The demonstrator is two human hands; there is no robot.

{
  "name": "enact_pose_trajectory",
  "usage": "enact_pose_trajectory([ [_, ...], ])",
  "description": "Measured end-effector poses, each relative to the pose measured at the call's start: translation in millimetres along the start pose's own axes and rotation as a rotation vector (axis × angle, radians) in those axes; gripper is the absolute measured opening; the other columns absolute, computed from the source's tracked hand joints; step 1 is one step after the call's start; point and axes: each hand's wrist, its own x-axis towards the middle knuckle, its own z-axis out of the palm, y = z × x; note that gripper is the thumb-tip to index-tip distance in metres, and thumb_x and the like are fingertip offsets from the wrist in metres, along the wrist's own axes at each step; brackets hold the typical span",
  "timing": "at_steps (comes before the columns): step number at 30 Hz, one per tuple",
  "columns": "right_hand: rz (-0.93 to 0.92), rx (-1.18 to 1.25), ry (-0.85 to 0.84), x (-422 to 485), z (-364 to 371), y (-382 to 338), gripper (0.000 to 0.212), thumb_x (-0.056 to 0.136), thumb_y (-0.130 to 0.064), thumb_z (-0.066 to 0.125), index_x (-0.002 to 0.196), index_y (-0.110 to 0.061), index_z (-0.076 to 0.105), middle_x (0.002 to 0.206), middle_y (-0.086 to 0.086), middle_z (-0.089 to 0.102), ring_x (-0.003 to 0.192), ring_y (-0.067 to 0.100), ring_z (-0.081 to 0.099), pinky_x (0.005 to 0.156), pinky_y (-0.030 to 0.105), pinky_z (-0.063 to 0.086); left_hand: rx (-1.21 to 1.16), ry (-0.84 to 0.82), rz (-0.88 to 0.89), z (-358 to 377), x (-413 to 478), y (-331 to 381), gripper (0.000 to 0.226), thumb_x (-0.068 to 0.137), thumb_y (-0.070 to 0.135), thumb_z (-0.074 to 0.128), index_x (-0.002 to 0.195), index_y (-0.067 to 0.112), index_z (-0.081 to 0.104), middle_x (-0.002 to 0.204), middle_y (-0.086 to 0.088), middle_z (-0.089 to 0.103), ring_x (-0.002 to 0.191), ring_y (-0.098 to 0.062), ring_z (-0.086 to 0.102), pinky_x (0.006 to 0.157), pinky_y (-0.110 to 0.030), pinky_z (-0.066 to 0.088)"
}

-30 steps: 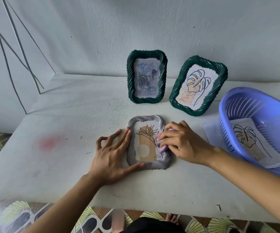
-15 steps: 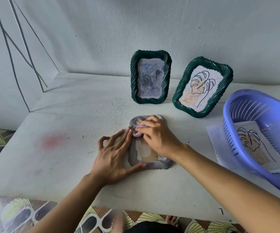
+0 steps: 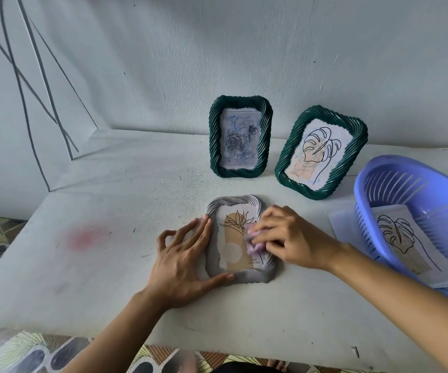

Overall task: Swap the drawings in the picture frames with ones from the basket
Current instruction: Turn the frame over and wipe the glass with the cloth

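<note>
It looked like a home. Picture frames (image 3: 213, 135) stood on a white tabletop (image 3: 110, 211) by a painted wall (image 3: 217, 49), above patterned floor tiles (image 3: 10, 354).

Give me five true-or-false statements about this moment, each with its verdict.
1. The grey twisted-rim picture frame lies flat on the white table. True.
2. The right hand holds a pencil. False: it holds a small lilac cloth on the frame's front.
3. The left hand rests against the grey frame's left edge. True.
4. Both dark green twisted-rim frames lie face down. False: the rose-drawing frame and the leaf-drawing frame stand upright.
5. The purple slotted plastic basket holds a leaf drawing. True.
</note>
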Motion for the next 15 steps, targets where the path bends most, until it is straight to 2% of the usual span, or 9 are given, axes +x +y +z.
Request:
enact_pose_trajectory([
  [3,0.049,-0.075,0.043,18,-2,21,0.029,0.09,-0.02,0.056,0.109,-0.029,0.075,0.117,-0.011,0.07,0.1,0.017,0.051,0.084,0.042,0.047,-0.025,0.002,0.001,-1,0,0,0.11,0.073,0.095,0.033,0.159,0.03,0.013,0.164,0.016,0.011,0.151,-0.004,0.009,0.116,-0.045,0.017],
  [5,0.068,-0.115,0.074,30,0,29,0.028,0.089,-0.015,0.059,0.11,-0.025,0.075,0.118,-0.006,0.071,0.1,0.019,0.051,0.084,0.043,0.049,-0.033,-0.012,-0.003,-2,0,-1,0.11,0.073,0.096,0.034,0.159,0.031,0.011,0.164,0.017,0.008,0.151,-0.003,0.006,0.117,-0.045,0.015],
  [9,0.193,-0.126,0.202,43,9,27,0.031,0.088,-0.008,0.064,0.113,-0.021,0.075,0.121,-0.003,0.069,0.105,0.019,0.055,0.091,0.042,0.049,-0.05,-0.035,-0.011,-5,2,0,0.114,0.069,0.098,0.034,0.158,0.032,0.007,0.163,0.021,0.001,0.151,-0.001,0.0,0.118,-0.041,0.009],
  [11,0.319,0.045,0.359,41,9,22,0.031,0.085,-0.003,0.065,0.111,-0.017,0.075,0.118,0.001,0.068,0.104,0.016,0.061,0.095,0.034,0.051,-0.06,-0.035,-0.012,-8,4,-1,0.115,0.068,0.098,0.035,0.158,0.032,0.01,0.163,0.022,0.003,0.15,0.0,0.004,0.117,-0.039,0.012],
  [13,0.468,0.284,0.514,37,6,14,0.027,0.082,-0.002,0.07,0.106,-0.014,0.077,0.111,-0.001,0.068,0.094,0.008,0.066,0.09,0.02,0.052,-0.074,-0.043,-0.03,-10,7,-1,0.111,0.069,0.098,0.034,0.157,0.034,0.017,0.162,0.022,0.008,0.149,-0.002,0.009,0.116,-0.04,0.017],
  [15,0.594,0.479,0.637,31,4,6,0.024,0.077,0.001,0.074,0.095,-0.014,0.078,0.101,-0.003,0.072,0.092,0.004,0.067,0.086,0.021,0.052,-0.161,-0.001,-0.116,-13,12,7,0.096,0.072,0.095,0.032,0.151,0.04,0.034,0.159,0.021,0.024,0.146,-0.005,0.019,0.112,-0.043,0.025],
])
